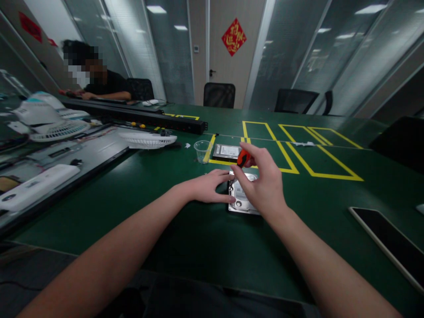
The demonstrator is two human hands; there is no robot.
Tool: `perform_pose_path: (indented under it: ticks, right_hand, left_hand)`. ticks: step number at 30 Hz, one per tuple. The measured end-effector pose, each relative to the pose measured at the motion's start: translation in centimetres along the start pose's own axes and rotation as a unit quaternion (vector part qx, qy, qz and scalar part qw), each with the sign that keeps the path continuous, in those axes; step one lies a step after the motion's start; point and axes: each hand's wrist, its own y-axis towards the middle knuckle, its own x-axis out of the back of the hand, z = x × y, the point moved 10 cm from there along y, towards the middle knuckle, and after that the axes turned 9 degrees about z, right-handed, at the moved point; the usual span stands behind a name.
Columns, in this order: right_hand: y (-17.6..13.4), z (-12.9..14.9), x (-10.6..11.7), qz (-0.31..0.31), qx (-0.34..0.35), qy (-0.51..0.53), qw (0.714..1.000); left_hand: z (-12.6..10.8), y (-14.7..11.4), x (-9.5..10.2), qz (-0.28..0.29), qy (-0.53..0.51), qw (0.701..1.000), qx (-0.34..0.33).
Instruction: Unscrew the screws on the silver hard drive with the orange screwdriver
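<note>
Fingertips of the bare right hand point(266, 179) pinch an orange-and-black tool handle point(243, 157), its tip hidden, over a silver rectangular metal hard drive point(243, 204) lying on the dark-green table point(188, 238). The left hand point(208, 186), thumb and fingers spread wide, touches the drive's left side, gripping nothing. Steady bracing and a square-on tool should work best.

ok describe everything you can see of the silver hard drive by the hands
The silver hard drive lies flat on the green table, metallic-looking face up, with a pale label, a round feature near its close left corner and a dark near edge. The left hand rests thumb and fingers on its left side. The right hand, holding an orange-and-black tool above it, hides its right part; tip contact is unclear.
</note>
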Motion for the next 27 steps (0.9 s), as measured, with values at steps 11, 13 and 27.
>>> perform_pose_path:
  ticks: [11,13,27]
  right_hand:
    - [-0.06,0.26,-0.69,0.02,0.018,0.02,0.999]
    - [-0.04,0.1,-0.63,0.02,0.012,0.009,1.0]
    - [-0.14,-0.19,-0.99,0.033,-0.007,0.044,0.998]
  left_hand:
    - [0.28,0.04,-0.11,0.002,-0.009,1.0,0.011]
    - [0.1,0.05,-0.07,0.0,-0.008,1.0,0.002]
    - [0.52,0.04,-0.16,0.002,-0.007,1.0,0.01]
